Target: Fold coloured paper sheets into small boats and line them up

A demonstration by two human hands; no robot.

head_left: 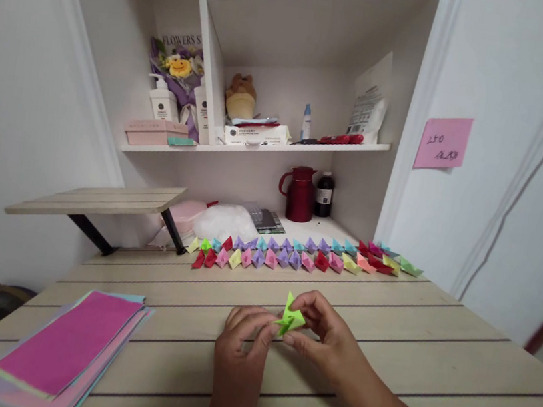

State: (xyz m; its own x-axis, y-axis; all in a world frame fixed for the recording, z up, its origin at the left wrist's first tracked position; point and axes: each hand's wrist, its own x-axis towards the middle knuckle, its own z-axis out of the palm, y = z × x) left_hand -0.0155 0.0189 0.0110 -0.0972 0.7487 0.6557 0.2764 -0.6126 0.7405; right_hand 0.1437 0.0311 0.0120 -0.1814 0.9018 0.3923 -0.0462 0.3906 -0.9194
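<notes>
Bright lime-green folded paper (294, 318) is getting pinched between left hand (243, 336) and right hand (323, 329), one pointy corner sticking up.

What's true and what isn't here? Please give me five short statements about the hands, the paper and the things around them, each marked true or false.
1. The left hand and the right hand both have fingers on the green folded paper. True.
2. The paper stack lies to the right of both hands. False: the paper stack lies to their left.
3. The red jug stands beside a dark bottle. True.
4. The pink note is stuck on the red jug. False: the pink note is on the white wall.
5. The folded paper shapes beyond the hands come in several colours. True.
</notes>
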